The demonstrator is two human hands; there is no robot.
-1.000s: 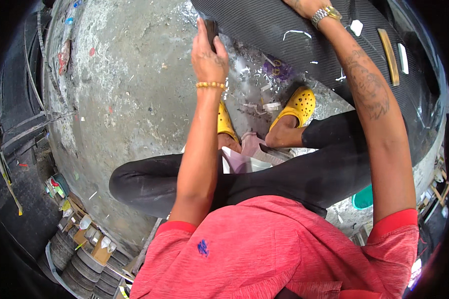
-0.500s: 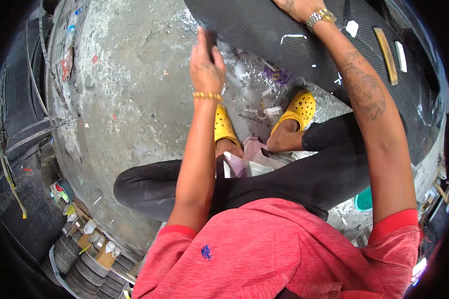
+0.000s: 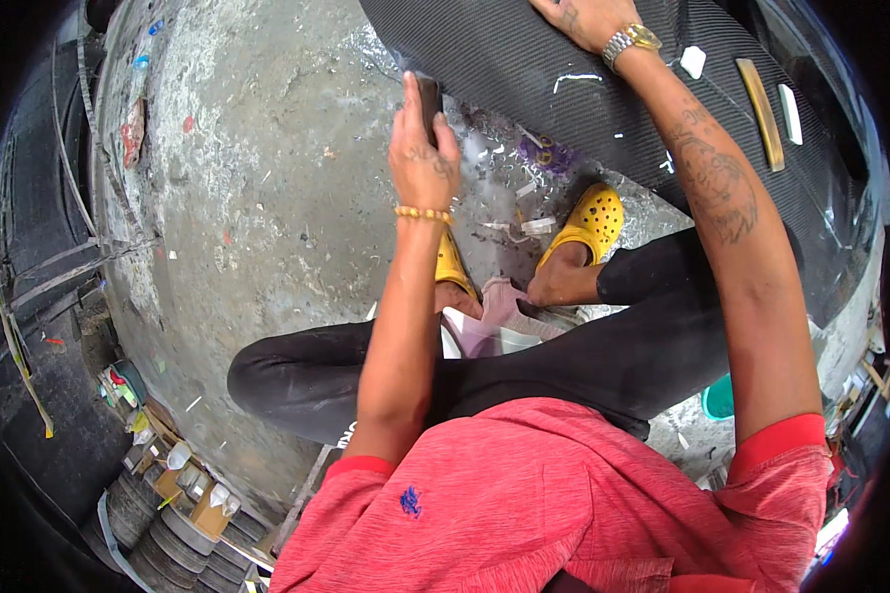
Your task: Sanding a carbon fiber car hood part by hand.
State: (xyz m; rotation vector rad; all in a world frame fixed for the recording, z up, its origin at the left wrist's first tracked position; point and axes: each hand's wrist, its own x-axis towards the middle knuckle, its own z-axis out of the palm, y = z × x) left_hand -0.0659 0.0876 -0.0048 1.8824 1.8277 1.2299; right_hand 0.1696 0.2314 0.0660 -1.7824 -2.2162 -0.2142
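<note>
My left hand [image 3: 425, 148] is closed on a dark block [image 3: 430, 99] at the lower edge of a black carbon-weave panel [image 3: 485, 49]. My right hand [image 3: 583, 22] lies on the panel's top at the frame's upper edge, fingers extended and partly cut off. Right of its wrist, a small white piece [image 3: 692, 62], a tan strip [image 3: 759, 114] and a white strip [image 3: 790, 114] rest on the panel. Below the panel, white shavings and a purple scrap [image 3: 544, 153] litter the floor near my feet in yellow clogs [image 3: 588, 222].
Grey concrete floor [image 3: 227, 198] extends to the left, with dark panels and strips [image 3: 35, 296] along the far left. Cardboard and small containers [image 3: 208, 504] sit beside stacked dark rings [image 3: 138, 524] at lower left. A green object [image 3: 717, 400] is partly hidden beside my right thigh.
My left hand with the dark block has moved down and slightly right along the panel's edge. My right hand has shifted slightly left, and the panel appears a little further left.
</note>
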